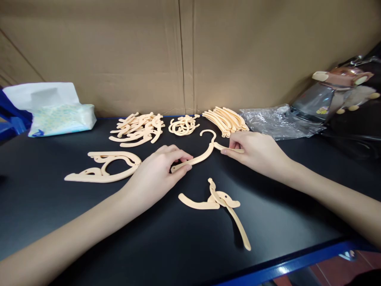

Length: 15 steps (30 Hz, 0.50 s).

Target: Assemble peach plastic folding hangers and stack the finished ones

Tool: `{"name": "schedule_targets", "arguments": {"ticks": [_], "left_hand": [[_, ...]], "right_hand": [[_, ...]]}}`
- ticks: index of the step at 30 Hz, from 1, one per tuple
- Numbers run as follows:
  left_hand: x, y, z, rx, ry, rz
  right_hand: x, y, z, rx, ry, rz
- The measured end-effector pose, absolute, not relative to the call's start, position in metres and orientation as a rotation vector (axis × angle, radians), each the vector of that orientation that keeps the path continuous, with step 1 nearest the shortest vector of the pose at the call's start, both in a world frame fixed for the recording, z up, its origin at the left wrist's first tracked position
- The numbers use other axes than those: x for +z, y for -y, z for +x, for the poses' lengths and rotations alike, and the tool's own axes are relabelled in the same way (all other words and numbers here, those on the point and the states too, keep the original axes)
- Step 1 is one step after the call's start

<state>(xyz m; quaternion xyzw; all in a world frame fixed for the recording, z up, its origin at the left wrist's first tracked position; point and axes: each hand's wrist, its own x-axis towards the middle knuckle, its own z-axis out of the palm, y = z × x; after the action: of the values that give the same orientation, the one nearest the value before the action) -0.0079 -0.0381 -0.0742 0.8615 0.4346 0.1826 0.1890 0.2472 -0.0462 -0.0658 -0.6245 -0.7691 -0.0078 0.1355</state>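
Note:
A cream plastic hanger (pixel 205 153) with a hook on top lies on the black table (pixel 44 159) between my hands. My left hand (pixel 157 174) pinches its left arm near the tip. My right hand (pixel 253 151) pinches its right arm. Just in front lies a folded hanger assembly (pixel 218 202) with one long arm pointing toward the table edge. Two curved hanger parts (pixel 104 167) rest to the left of my left hand.
At the back lie piles of cream parts: curved arms (pixel 138 129), hooks (pixel 183 125) and straight arms (pixel 226 119). A tissue pack (pixel 56 113) sits far left, clear plastic wrap (pixel 274 121) and a bottle with a toy-shaped cap (pixel 336 89) far right. Cardboard (pixel 184 51) walls the back.

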Motion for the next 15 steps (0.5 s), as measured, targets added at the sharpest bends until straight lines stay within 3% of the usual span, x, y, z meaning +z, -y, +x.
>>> {"name": "schedule_targets", "arguments": {"ticks": [10, 15], "left_hand": [[-0.070, 0.044, -0.005, 0.522, -1.091, 2.445], [-0.072, 0.048, -0.007, 0.623, -0.904, 2.749]], "right_hand": [[-0.069, 0.033, 0.260, 0.008, 2.301, -1.874], [-0.063, 0.037, 0.258, -0.078, 2.340, -1.934]]}}
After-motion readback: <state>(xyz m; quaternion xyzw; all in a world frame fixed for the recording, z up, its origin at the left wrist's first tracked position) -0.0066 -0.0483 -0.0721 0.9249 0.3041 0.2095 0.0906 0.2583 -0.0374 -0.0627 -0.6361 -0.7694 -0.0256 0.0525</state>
